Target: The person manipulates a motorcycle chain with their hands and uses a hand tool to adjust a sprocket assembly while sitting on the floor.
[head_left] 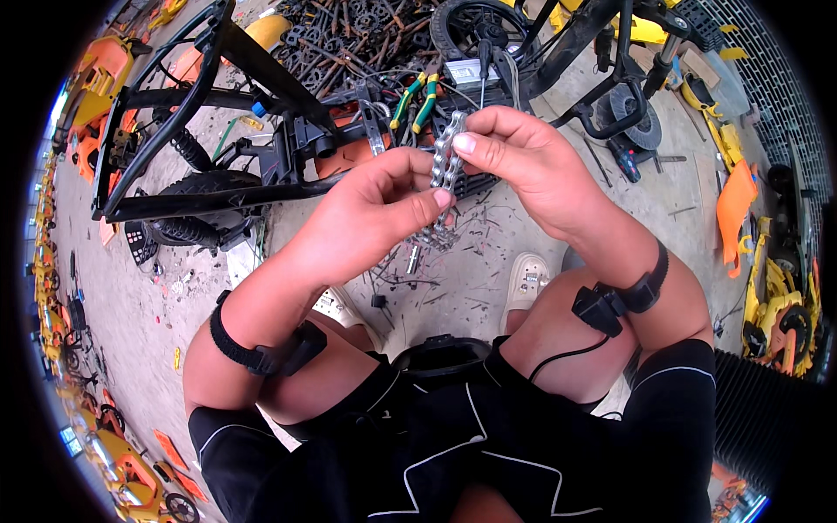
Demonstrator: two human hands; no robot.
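The left hand [370, 209] and the right hand [519, 157] both grip a silver roller chain [441, 166] between thumb and fingers. It is held in the air, above the concrete floor [131, 349], and its lower part hangs below the left thumb. Beyond it are green-and-yellow-handled pliers [425, 104], a black vehicle frame [218, 202] and a heap of rusty metal parts [366, 35].
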